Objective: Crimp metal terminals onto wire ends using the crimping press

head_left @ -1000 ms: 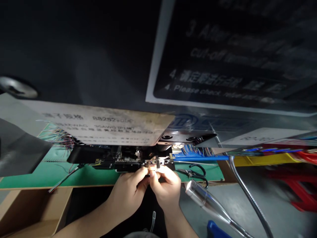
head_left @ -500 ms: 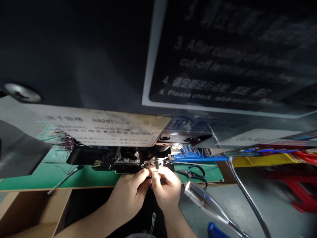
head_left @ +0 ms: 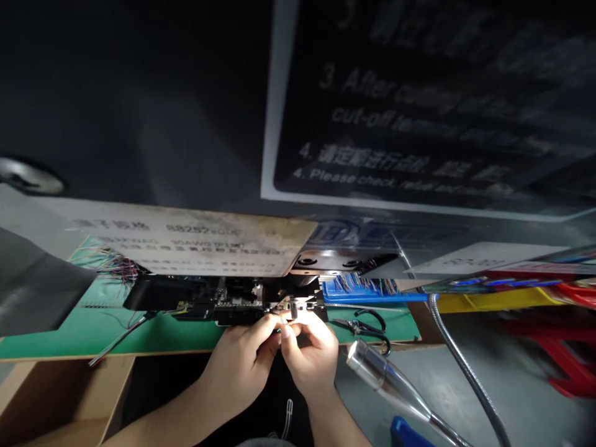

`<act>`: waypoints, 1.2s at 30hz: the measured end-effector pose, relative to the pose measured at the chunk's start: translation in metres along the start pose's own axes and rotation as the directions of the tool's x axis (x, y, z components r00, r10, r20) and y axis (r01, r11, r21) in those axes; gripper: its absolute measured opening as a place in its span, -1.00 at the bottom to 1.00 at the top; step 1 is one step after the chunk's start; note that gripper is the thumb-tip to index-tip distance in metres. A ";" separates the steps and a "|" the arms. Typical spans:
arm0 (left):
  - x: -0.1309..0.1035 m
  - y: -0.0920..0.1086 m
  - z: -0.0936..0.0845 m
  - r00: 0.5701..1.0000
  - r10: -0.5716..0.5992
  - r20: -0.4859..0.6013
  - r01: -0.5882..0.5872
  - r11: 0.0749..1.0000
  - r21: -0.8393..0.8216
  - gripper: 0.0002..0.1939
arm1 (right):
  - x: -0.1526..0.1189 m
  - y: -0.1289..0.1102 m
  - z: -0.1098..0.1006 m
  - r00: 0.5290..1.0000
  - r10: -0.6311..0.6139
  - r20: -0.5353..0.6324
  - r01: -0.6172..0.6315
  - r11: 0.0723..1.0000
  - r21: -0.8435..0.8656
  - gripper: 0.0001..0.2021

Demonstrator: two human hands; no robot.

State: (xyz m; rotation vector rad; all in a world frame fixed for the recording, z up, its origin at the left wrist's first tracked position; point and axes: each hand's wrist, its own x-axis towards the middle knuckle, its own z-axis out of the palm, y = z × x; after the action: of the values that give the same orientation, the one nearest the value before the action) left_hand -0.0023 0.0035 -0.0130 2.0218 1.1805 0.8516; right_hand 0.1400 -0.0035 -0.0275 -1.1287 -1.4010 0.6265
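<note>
Fingertips of both hands pinch together at the lit front of the black machine (head_left: 218, 298); what they grip is too small to tell. Left hand (head_left: 244, 360) sits at 9 o'clock of the right hand (head_left: 310, 354), touching it. Scissors (head_left: 367, 326) lie at 3 o'clock, a lamp (head_left: 386, 382) at 4 o'clock.
</note>
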 end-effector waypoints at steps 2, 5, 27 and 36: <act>0.000 0.000 0.000 1.000 -0.010 0.000 0.010 1.000 -0.009 -0.83 | -0.001 0.001 0.001 0.999 0.028 -0.018 -0.028 1.000 0.001 -0.92; 0.000 -0.002 0.001 1.000 -0.028 0.014 0.029 0.999 -0.015 -0.83 | 0.000 -0.001 0.001 0.998 0.057 0.005 -0.057 0.998 -0.007 -0.95; 0.001 0.005 -0.005 0.993 -0.071 0.095 0.075 0.997 -0.034 -0.81 | 0.004 -0.004 0.000 1.000 -0.017 -0.015 0.017 0.999 -0.030 -0.89; -0.001 0.003 -0.003 0.999 -0.027 0.029 0.028 1.000 -0.012 -0.81 | 0.005 -0.002 0.001 1.000 -0.009 -0.016 0.009 0.999 -0.039 -0.91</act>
State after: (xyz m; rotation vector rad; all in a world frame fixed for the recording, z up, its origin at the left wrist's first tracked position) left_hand -0.0036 0.0017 -0.0090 1.9972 1.1817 0.8114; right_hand 0.1387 0.0002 -0.0240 -1.1552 -1.4093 0.5851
